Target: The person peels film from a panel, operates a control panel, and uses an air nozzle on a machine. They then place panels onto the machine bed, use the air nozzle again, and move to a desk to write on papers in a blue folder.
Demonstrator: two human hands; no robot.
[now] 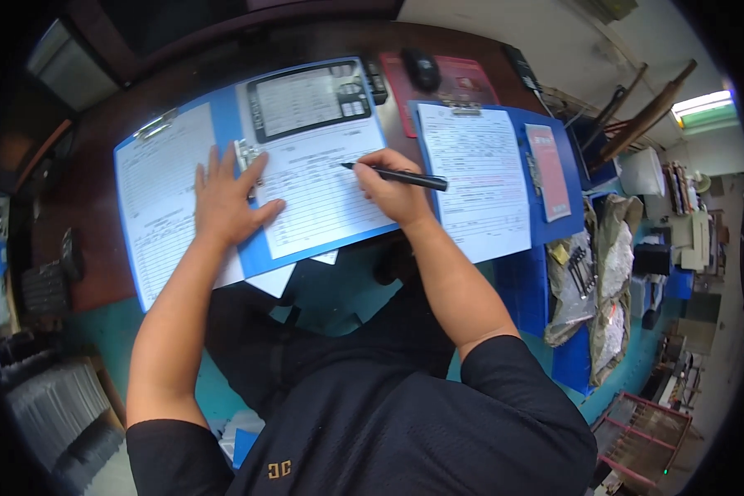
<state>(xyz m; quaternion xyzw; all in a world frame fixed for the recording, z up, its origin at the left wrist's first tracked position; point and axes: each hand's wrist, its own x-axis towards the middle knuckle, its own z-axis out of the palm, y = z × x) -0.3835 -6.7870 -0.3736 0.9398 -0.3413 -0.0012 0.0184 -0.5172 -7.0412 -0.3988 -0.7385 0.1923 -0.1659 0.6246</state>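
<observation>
My right hand (395, 194) holds a black pen (417, 178), its tip over a ruled form (326, 211) in an open blue folder (260, 258). Whether the tip touches the paper I cannot tell. My left hand (226, 198) lies flat with fingers spread across the folder's middle, partly on the form and partly on the left-hand sheet (165, 169). Near the left fingertips is a metal clip (246, 155), partly covered. Over the upper part of the form rests a flat black-framed object (302, 103) with a pale pane and light buttons along its right side.
To the right, a second blue folder (541, 120) holds a printed form (475, 178) and a pink booklet (548, 172). Behind is a black mouse (422, 70) on a red mat (463, 78). Beside the desk, blue bins (570, 364) hold bags. A red-framed rack (645, 430) stands lower right.
</observation>
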